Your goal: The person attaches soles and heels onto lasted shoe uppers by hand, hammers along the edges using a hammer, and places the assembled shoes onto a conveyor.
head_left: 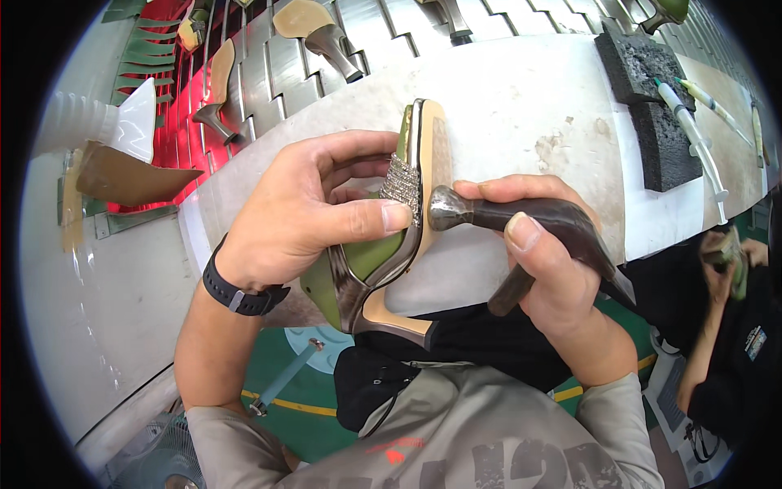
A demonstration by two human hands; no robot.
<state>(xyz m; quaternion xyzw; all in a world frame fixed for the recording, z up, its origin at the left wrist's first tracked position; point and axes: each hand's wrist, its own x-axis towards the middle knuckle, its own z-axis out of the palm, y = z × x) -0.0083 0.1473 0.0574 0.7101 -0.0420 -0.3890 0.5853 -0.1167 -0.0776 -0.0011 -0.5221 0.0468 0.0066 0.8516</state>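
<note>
My left hand (309, 196), with a black watch at its wrist, is closed round a green high-heeled shoe (371, 253). The shoe lies on its side, its tan sole turned to the right and its heel pointing down toward me. A band of sparkling stones crosses its upper under my thumb. In my right hand (546, 261) is a shoemaker's hammer (521, 216) with a round metal head and a dark body. The hammer's face is at the sole's edge, touching or nearly so. My right fingers wrap its dark body, partly hiding it.
A pale worktable (521, 106) lies beneath the shoe. Beyond it, a metal slat conveyor (383, 49) carries several heeled shoes. Black foam blocks (664, 138) and syringes (692, 134) lie at the right. A white duct (81, 122) stands left. A co-worker's hand (717, 269) holds a shoe at far right.
</note>
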